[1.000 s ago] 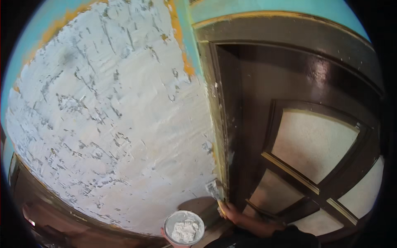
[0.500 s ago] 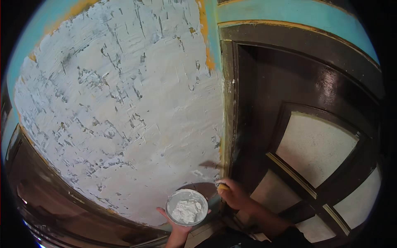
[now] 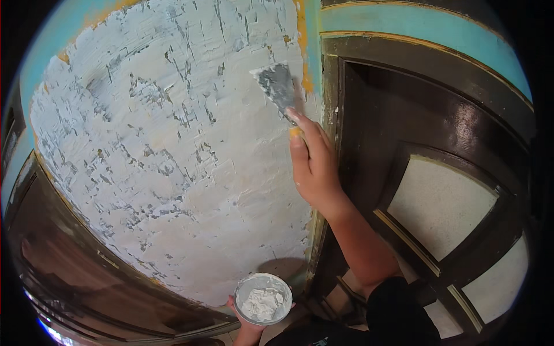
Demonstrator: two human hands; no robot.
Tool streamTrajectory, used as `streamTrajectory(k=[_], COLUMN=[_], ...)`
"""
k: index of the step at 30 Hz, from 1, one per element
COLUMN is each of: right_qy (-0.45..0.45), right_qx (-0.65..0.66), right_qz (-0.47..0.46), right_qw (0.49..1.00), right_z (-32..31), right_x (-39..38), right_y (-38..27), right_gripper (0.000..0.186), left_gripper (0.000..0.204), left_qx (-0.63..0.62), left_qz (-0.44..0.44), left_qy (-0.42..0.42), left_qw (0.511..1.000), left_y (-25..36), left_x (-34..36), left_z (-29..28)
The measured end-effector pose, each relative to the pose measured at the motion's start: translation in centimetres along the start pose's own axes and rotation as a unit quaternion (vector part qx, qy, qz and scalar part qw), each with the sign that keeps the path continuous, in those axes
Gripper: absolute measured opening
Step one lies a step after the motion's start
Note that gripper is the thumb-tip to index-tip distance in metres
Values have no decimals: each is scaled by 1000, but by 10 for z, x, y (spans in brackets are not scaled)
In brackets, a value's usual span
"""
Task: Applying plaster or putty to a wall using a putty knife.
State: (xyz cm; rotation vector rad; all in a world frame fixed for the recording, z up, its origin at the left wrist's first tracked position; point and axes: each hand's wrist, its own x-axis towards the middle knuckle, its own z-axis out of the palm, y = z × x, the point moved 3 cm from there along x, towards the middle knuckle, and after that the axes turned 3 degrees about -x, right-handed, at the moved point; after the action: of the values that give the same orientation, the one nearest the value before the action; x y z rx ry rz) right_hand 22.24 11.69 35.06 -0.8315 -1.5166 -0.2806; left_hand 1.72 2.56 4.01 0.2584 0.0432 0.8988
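Note:
My right hand point(image 3: 315, 164) is closed round the yellow handle of a putty knife point(image 3: 277, 86). Its wide metal blade is smeared with white putty and lies close to the upper right part of the wall; whether it touches, I cannot tell. Low in front of me, my left hand point(image 3: 247, 328) holds a round bowl point(image 3: 238, 299) from below, most of its fingers hidden behind it. White putty point(image 3: 264, 304) is heaped inside the bowl. The wall point(image 3: 248, 190) wears a rough white coat, with grey gaps showing mainly on the left.
Right of the wall stands a dark door frame point(image 3: 333, 132) with a dark door point(image 3: 375, 115) and pale panels. Another dark framed piece point(image 3: 75, 242) borders the wall at lower left. Turquoise paint point(image 3: 404, 18) and orange patches edge the white coat.
My right hand has risen with the putty knife from beside the bowl to the upper right of the wall. The bowl in my left hand has shifted slightly lower.

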Motion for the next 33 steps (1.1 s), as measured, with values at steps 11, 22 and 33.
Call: streamTrajectory(k=[11, 22, 33], right_qy=[-53, -98, -44], right_qx=[-90, -51, -50], right_qz=[40, 94, 13], right_qw=[994, 989, 998], right_z=[13, 37, 35], right_x=[-159, -183, -60], right_y=[31, 22, 18], right_gripper=[40, 46, 47], left_gripper=[111, 110, 105], left_qx=[49, 43, 10], left_qz=[44, 18, 13], left_qy=[45, 58, 16], left_qw=[997, 997, 1000], left_y=[10, 10, 25], left_x=[-28, -13, 13], left_z=[-18, -24, -5])
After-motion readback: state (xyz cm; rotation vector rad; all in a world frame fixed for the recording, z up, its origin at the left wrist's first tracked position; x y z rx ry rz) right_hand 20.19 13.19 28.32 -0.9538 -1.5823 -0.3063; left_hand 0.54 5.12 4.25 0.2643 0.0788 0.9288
